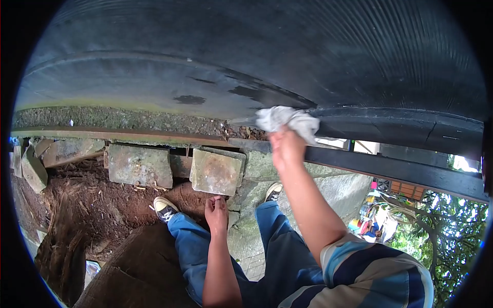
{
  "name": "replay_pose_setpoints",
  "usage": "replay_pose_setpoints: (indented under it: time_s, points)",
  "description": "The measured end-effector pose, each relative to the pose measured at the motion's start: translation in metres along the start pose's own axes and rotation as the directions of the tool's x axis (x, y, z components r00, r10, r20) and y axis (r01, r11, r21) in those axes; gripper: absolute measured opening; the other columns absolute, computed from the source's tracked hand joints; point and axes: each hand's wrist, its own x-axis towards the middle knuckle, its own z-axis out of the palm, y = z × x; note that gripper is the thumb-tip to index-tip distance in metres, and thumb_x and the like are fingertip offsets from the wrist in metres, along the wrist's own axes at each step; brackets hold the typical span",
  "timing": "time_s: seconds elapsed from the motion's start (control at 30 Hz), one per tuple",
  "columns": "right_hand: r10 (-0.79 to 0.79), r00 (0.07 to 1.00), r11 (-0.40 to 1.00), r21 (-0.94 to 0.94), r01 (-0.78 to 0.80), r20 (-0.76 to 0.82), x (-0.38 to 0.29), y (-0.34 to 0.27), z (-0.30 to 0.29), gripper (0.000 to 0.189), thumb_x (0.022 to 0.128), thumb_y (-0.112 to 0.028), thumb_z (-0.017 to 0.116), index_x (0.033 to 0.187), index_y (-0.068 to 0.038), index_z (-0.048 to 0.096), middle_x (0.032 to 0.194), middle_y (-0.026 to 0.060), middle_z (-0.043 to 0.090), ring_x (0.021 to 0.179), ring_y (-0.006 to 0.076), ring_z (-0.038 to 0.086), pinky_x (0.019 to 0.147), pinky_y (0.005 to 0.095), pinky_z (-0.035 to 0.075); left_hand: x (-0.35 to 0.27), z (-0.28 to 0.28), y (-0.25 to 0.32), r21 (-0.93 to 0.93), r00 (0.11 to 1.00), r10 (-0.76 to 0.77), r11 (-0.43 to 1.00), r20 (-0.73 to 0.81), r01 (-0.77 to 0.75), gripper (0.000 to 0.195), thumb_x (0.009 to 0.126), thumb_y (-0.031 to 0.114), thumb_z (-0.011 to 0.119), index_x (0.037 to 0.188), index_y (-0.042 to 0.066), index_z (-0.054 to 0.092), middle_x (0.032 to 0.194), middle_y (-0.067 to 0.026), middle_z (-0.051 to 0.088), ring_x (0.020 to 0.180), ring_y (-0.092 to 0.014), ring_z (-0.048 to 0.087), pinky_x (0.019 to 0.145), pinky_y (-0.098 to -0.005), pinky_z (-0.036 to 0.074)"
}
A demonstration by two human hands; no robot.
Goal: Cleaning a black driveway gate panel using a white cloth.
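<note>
My right hand (287, 148) is shut on a crumpled white cloth (289, 119), pressed against the lower part of a large dark surface (154, 73). Darker patches (252, 94), which look wet, mark that surface just left of the cloth. Blur softens the hand and cloth. Lower down, my left hand (217, 213) hangs in front of my body with curled fingers and nothing visible in them. In the view it lies just below the edge of a flat stone slab (217, 172); whether it touches the slab is unclear.
A dark rail (393, 167) runs below the surface. More stone slabs (140, 165) line the left, above brown soil and debris (115, 208). A large brown trunk-like mass (134, 269) stands by my legs. Concrete ground (331, 196) lies to the right, with foliage (454, 231) beyond.
</note>
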Motion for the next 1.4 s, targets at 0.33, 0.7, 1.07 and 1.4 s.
replay_pose_setpoints:
  time_s: [0.33,0.7,1.07,1.4]
  points:
    - [0.303,0.953,0.953,-0.008,-0.303,0.022,0.099,0.089,0.049,0.027,0.095,-0.010,0.040,0.119,-0.001,0.050,0.113,0.0139,0.060,0.103,0.0318,0.061,0.096,0.0517,0.047,-0.004,0.004,0.000,0.038,0.999,0.017,0.999,0.037,-0.018,0.016,0.097,0.018,0.054,0.090,0.005,0.049,0.068,-0.0003,0.051,0.057,-0.007,0.044,0.050,-0.0215,0.035]
    - [-0.178,0.970,0.877,-0.474,0.081,-0.165,0.034,0.052,0.052,0.030,0.090,-0.016,0.047,0.104,0.008,0.058,0.104,0.0180,0.065,0.092,0.0270,0.063,0.076,0.0375,0.050,0.004,-0.013,0.000,0.069,0.999,-0.010,0.998,0.032,0.007,0.016,0.096,0.025,0.056,0.091,0.009,0.055,0.079,0.0018,0.054,0.069,-0.008,0.052,0.065,-0.0240,0.042]
    - [0.410,0.897,0.759,-0.606,-0.237,0.163,0.111,0.102,0.036,0.024,0.093,-0.008,0.040,0.107,-0.001,0.058,0.103,0.0145,0.064,0.086,0.0288,0.066,0.075,0.0473,0.055,0.002,-0.012,0.004,0.075,0.999,-0.014,0.997,0.052,0.010,0.016,0.096,0.025,0.056,0.092,0.009,0.055,0.081,0.0022,0.054,0.070,-0.008,0.052,0.066,-0.0239,0.042]
    - [-0.225,0.974,0.647,-0.745,0.166,0.022,0.048,0.060,0.042,0.028,0.090,-0.013,0.043,0.097,0.008,0.060,0.088,0.0178,0.065,0.087,0.0291,0.066,0.072,0.0386,0.052,0.003,-0.024,0.006,-0.002,1.000,-0.015,1.000,0.026,0.015,0.015,0.096,0.024,0.055,0.093,0.008,0.056,0.081,0.0014,0.056,0.070,-0.008,0.052,0.066,-0.0242,0.042]
